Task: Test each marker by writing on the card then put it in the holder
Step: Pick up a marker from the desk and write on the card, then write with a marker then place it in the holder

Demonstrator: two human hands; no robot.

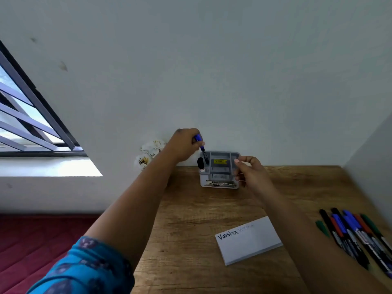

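A grey holder (224,154) with several compartments stands at the back of the wooden table (191,219), against the wall. My left hand (182,144) grips a blue-capped marker (202,149), its lower end inside the holder's back left compartment. A black-capped marker (200,164) stands in the compartment just in front of it. My right hand (251,172) is at the holder's right side, fingers curled against its edge. A white card (250,240) with handwriting along its top lies in front of me. Several markers (356,234) lie in a row on the table's right.
White artificial flowers (149,153) stand at the table's back left corner, just left of my left arm. A barred window (27,115) and its sill are on the left. A red mattress (38,236) lies below the table's left edge.
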